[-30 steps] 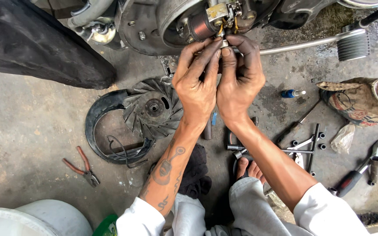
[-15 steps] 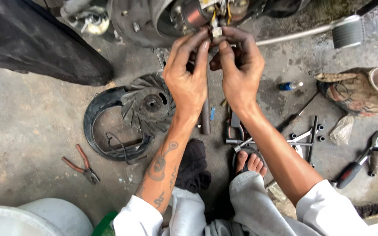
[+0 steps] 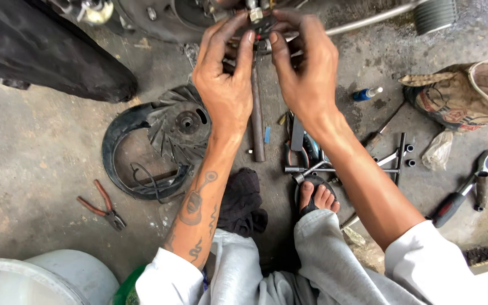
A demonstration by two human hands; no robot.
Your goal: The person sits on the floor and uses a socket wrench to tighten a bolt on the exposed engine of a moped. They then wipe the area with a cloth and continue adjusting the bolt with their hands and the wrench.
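Only the head view to go on, looking straight down at a concrete floor (image 3: 40, 169) with an engine casing (image 3: 159, 20) at the top edge. Both hands are up at that casing: the left hand (image 3: 224, 85) and right hand (image 3: 306, 68) have their fingers (image 3: 244, 48) pinched together around a small metal fitting (image 3: 258, 16) with a brass-looking tip, so both are closed on it, not loose. It sits right against the casing, just beside a chrome tube (image 3: 368, 20) running off to the side. Below the casing, a finned fan wheel (image 3: 179, 127) lies inside a black shroud (image 3: 120, 147), and a long steel rod (image 3: 257, 113) lies between the person's forearms. Red-handled pliers (image 3: 101, 204) are well below the shroud; a ratchet (image 3: 470, 183) and cross wrench (image 3: 345, 166) lie on the far side from it. My read: they're mid-way through seating or working that little part by hand. The next move probably needs a steady two-handed grip and a careful twist or push, but the contact point is hidden by fingertips.
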